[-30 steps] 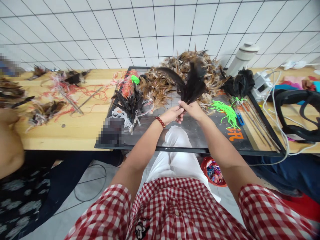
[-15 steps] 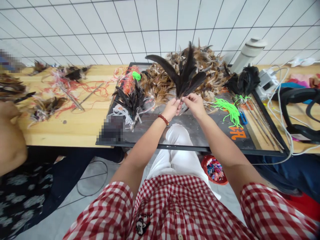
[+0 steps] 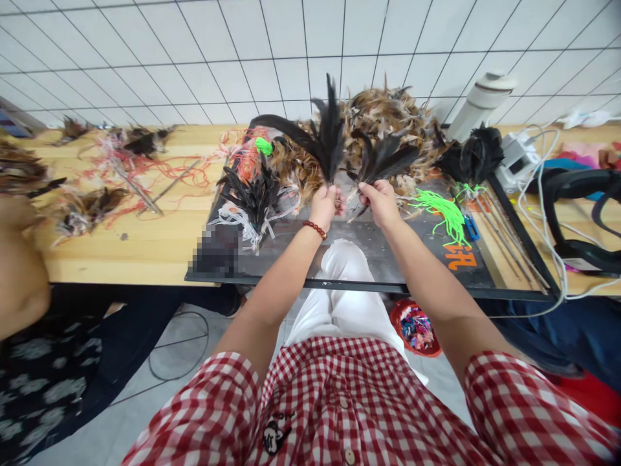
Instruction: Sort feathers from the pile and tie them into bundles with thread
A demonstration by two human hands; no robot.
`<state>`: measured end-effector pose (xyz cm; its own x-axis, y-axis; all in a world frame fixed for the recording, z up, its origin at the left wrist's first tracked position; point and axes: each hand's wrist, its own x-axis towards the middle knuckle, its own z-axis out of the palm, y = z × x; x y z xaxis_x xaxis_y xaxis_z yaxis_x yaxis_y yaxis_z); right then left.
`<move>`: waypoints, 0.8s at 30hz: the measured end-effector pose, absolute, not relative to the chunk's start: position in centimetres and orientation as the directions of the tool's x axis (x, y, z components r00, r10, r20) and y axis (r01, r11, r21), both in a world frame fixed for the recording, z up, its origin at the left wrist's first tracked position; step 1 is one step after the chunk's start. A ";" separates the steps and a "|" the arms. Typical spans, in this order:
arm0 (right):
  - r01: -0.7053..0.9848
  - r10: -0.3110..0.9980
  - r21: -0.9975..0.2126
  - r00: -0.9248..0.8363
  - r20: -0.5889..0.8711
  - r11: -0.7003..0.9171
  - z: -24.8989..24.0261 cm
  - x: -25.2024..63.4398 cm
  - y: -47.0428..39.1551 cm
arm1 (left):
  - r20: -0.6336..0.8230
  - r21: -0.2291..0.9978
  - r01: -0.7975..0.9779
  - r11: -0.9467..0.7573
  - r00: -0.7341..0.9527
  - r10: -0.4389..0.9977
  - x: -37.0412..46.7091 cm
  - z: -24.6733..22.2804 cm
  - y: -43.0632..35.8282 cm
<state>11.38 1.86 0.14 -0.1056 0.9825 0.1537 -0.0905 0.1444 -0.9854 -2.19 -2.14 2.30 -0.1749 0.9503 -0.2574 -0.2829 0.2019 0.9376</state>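
Observation:
My left hand (image 3: 326, 207), with a red bead bracelet at the wrist, pinches the lower ends of long black feathers (image 3: 330, 142) that fan upward. Just to its right, my right hand (image 3: 381, 200) grips a second bunch of black feathers (image 3: 385, 158) by its pale quills. A gap separates the two hands above the dark board (image 3: 301, 255). Behind them lies a big heap of brown feathers (image 3: 398, 110). A smaller black feather bunch with white ties (image 3: 252, 194) rests left of my left hand.
Bright green cords (image 3: 444, 210), a black feather bundle on sticks (image 3: 473, 158) and a white bottle (image 3: 482, 103) are on the right. Red strings (image 3: 165, 169) and brown feathers lie left, near another person's arm (image 3: 22, 272). A red basket (image 3: 416, 327) is below the table.
My hands have moved apart. The black feathers, together before, are now split into two bunches, one in each hand, the left one shifted left and the right one slightly right.

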 end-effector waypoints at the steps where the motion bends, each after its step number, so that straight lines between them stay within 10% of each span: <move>1: -0.094 0.986 -0.986 -0.086 0.143 0.135 0.1 11.5 2.0 | -0.252 0.938 -0.297 0.179 -0.229 0.940 -2.4 2.4 -2.0; 16: 0.293 0.982 -0.937 -0.042 0.185 0.189 -0.8 11.6 2.0 | -0.175 0.948 -0.309 0.071 -0.322 0.931 -2.7 2.7 -1.9; 24: -0.043 0.981 -0.981 0.049 0.189 0.191 -0.1 11.7 2.4 | -0.178 0.952 -0.289 0.098 -0.267 0.947 -2.4 3.2 -2.2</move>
